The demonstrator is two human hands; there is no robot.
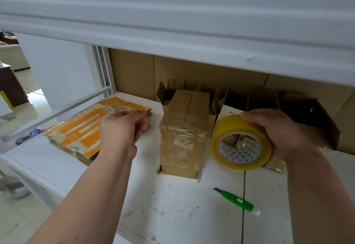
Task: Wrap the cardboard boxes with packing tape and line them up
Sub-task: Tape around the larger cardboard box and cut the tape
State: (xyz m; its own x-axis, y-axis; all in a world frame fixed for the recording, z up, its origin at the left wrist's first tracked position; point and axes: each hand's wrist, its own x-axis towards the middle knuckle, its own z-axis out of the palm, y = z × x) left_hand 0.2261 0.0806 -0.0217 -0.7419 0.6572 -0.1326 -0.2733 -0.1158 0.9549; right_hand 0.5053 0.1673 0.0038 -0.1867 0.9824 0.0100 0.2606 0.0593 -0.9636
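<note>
on the left of the white counter (63,169) lies a flattened orange box (80,130), patched with old tape, probably put aside because it is not folded up yet. the left hand (123,128) reaches over its right end with the fingers curled, and it seems to pinch the box edge or a small grey thing there; i cannot tell which. in the middle stands a brown box (182,138), upright, with clear tape already crossing its front, so i judge it is partly wrapped. just to the right, the right hand (278,134) grips a yellow tape roll (242,142) by its rim, held ready beside the box. a green cutter (237,200) lies near the front, easy to reach. behind, more boxes (249,99) are in shadow under a shelf, their number unclear.
</note>
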